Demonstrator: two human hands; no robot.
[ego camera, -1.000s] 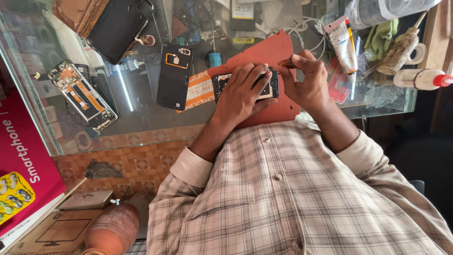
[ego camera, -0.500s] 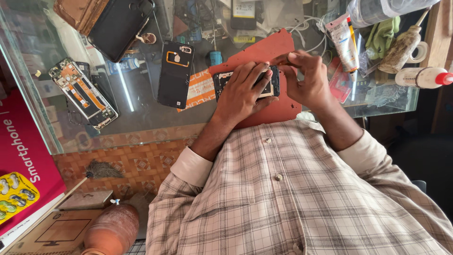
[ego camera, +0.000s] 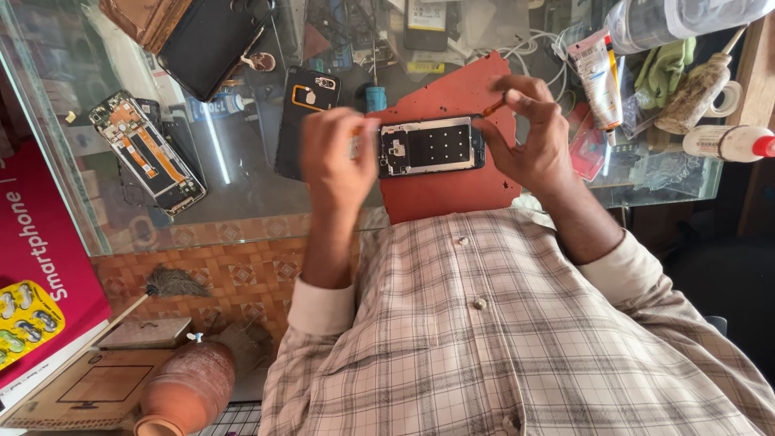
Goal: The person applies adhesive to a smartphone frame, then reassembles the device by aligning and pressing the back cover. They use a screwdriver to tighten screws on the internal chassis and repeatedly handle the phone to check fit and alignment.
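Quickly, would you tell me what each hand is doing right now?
Left hand: blurred, raised beside the opened phone; grip cannot be told.
Right hand: pinched shut on a small orange tool.

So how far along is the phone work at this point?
Done: the phone lies opened on the red mat, inner metal plate bare. In hand: the right hand pinches a thin orange tool over its right end; the blurred left hand is at its left end. Left: no cover is back on.

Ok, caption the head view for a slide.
Left hand steadies an opened phone on a red mat; right hand holds a small tool.
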